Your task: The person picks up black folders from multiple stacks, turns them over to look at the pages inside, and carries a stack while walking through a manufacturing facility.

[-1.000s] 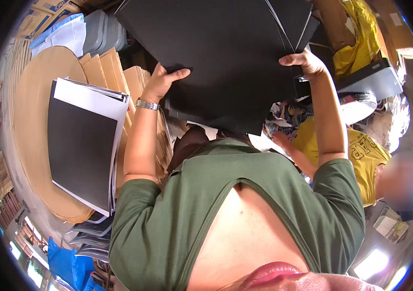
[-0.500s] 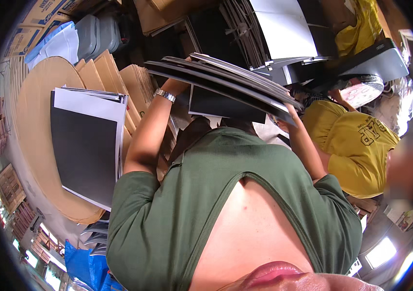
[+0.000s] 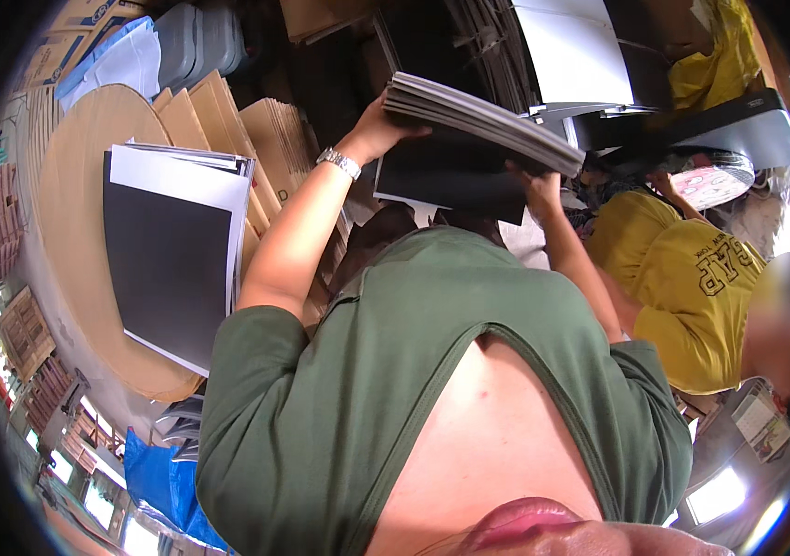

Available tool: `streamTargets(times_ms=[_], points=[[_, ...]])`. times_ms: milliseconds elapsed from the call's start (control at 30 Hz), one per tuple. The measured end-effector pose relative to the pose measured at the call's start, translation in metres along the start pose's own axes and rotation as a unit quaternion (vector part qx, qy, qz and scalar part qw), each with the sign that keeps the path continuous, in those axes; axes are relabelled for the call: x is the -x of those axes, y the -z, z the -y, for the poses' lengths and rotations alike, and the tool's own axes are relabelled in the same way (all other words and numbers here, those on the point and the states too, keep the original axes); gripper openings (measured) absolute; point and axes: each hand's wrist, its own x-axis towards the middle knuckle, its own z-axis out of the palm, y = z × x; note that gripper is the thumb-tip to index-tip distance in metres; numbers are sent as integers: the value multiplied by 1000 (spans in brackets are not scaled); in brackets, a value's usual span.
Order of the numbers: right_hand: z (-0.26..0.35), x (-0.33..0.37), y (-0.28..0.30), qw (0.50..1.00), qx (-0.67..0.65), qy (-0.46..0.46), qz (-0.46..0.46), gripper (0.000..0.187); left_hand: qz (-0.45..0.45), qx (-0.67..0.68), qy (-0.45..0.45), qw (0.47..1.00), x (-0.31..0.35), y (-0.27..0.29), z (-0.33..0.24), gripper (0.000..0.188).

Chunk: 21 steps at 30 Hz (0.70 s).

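A thick stack of stiff sheets (image 3: 488, 120) is held up in front of me, its edges lined up in pale and dark layers. My left hand (image 3: 384, 130), with a metal watch on the wrist, grips the left end of the stack. At the right end my right hand (image 3: 540, 190) holds it from beneath, its fingers partly hidden. Below the stack lies a black sheet (image 3: 451, 190) with a thin white edge, close to my knees.
Left of me, a black-and-white sheet pile (image 3: 172, 250) rests on a round cardboard piece (image 3: 66, 222), beside folded cardboard (image 3: 214, 116). More sheets with a white top (image 3: 573, 56) stand ahead. A person in a yellow shirt (image 3: 682, 287) sits at right, near a grey-black case (image 3: 738, 130).
The fanned, uneven sheets are now squared into a compact stack. Both hands still hold it, and its left end is higher and further right in view.
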Motion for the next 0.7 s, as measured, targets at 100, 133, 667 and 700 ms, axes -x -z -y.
streamTargets(times_ms=[100, 133, 667, 700], points=[[22, -16, 5, 994, 87, 55, 43, 40, -35, -23, -37, 998, -1, 1, 7, 49], [31, -15, 2, 992, 96, 73, 35, 38, -46, 4, -41, 998, 1, 1, 7, 48], [253, 4, -233, 858, 175, 373, 307, 51, 98, 597, 48, 795, -24, 188, 33, 49], [234, 9, -233, 845, 93, 418, 320, 49, 212, 609, 63, 762, -30, 193, 35, 48]])
